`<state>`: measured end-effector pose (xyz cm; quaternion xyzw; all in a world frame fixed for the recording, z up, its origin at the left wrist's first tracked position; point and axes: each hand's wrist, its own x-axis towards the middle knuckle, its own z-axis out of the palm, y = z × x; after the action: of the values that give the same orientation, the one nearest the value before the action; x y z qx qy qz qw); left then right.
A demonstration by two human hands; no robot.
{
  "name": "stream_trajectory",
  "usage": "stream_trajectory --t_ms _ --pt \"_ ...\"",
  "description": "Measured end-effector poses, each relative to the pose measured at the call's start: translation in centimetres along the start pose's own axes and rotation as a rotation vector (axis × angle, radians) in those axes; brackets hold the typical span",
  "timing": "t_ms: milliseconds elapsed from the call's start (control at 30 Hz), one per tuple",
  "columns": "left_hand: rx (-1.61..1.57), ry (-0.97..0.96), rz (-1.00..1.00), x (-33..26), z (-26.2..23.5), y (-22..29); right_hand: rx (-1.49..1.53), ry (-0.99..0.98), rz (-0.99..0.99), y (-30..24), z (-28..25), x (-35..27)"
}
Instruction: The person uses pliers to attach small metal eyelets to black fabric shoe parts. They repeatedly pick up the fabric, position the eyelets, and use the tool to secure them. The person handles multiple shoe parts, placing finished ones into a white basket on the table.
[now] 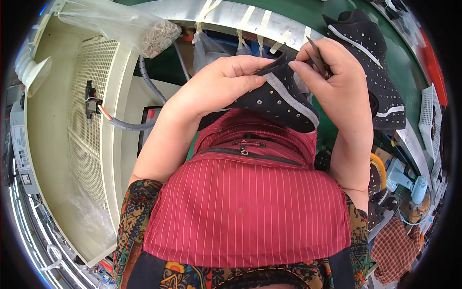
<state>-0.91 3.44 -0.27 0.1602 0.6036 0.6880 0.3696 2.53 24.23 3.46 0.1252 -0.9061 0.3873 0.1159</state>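
Observation:
My left hand [222, 83] is closed on a black studded fabric piece [283, 107], thumb on top near its upper edge. A grey strip runs along this piece, which hangs just above my red striped apron [245, 207]. Close on the right, my right hand [340, 72] grips a pair of dark thread snips [315, 57], their pointed end turned up and away from me. The thumb and fingertips of that hand are beside the top edge of the fabric; whether they touch it I cannot tell.
More black studded pieces [361, 48] with pale strips lie on the green table [308, 12] to the right. A cream metal trough [53, 125] stands at left, with a grey cable [132, 126] beside it. Plastic bags [207, 50] hang ahead. A blue fan [406, 183] sits at right.

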Motion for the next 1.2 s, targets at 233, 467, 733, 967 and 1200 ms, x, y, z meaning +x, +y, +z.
stream_trajectory --t_ms 233,467,733,967,1200 --pt "-0.111 -0.044 0.020 -0.2 -0.1 0.0 0.057 0.045 0.018 0.9 0.8 0.2" --pt "-0.139 -0.046 0.041 -0.6 0.3 0.5 0.044 0.033 -0.020 0.9 1.7 0.1" --pt "0.269 0.171 -0.028 -0.5 0.6 0.5 0.105 0.014 -0.006 1.0 1.8 0.0" --pt "0.195 0.083 0.195 -0.5 0.6 -1.1 0.077 -0.052 0.018 0.5 2.0 0.1" --pt "0.408 0.131 0.048 -0.2 1.0 -0.2 0.048 -0.126 0.028 0.3 1.7 0.1"
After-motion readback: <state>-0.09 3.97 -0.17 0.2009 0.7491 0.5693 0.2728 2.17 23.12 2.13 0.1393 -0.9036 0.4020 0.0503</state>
